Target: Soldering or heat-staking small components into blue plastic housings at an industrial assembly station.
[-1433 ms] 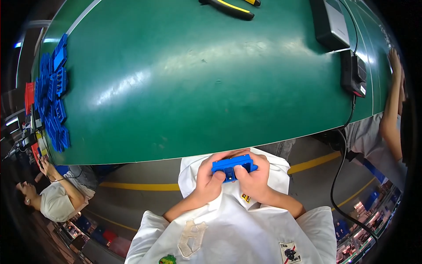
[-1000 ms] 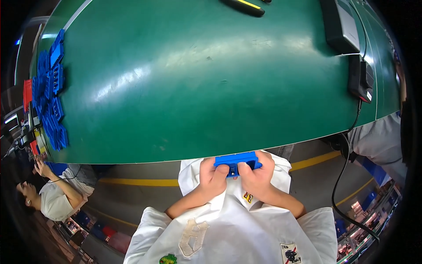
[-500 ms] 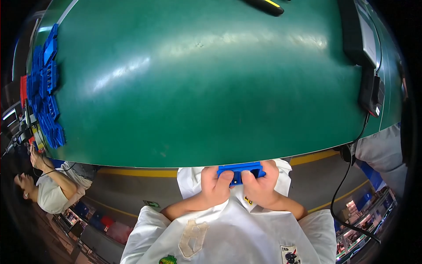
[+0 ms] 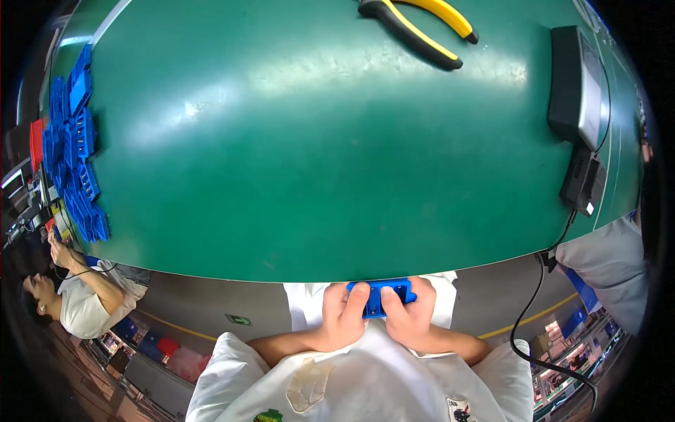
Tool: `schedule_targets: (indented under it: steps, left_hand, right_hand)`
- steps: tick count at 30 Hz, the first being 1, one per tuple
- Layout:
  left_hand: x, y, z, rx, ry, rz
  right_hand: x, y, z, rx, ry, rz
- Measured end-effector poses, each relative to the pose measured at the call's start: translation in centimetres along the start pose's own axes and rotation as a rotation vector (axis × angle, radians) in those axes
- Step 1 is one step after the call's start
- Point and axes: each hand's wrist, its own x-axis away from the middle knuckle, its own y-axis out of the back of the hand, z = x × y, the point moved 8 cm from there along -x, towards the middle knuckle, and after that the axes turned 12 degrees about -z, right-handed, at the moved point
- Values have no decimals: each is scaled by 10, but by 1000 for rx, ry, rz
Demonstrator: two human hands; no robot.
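Observation:
Between my hands, just off the table's near edge and above my lap, is a blue plastic part with dark recesses in its face. My left hand grips its left end, thumb lying on the face. Around the right end closes my right hand, its thumb also pressed on the face. The fingers behind the part are hidden. At the far left of the green table lies a pile of similar blue plastic parts.
Pliers with black and yellow handles lie at the far edge of view. On the right stand a black and grey device and a black adapter with a cable hanging down. One person sits at left; another person's clothing shows at right.
The view has shifted, bringing more of the pliers into sight. My hands and the blue part sit slightly lower in the picture, farther from the table edge. Both hands keep their grip.

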Motion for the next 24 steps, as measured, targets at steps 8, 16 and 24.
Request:
schedule_targets:
  steps: [8,16,24]
  left_hand:
    - [-8,-6,-3,-103,-34,-39]
    - [26,-14,-95,-746,-1083,158]
    - [62,-8,-119,-653,-1307,-77]
  right_hand:
    - [-1,4,-17,-93,-2,-4]
    - [5,11,42,-91,850,246]
    - [12,-7,80,-86,1056,429]
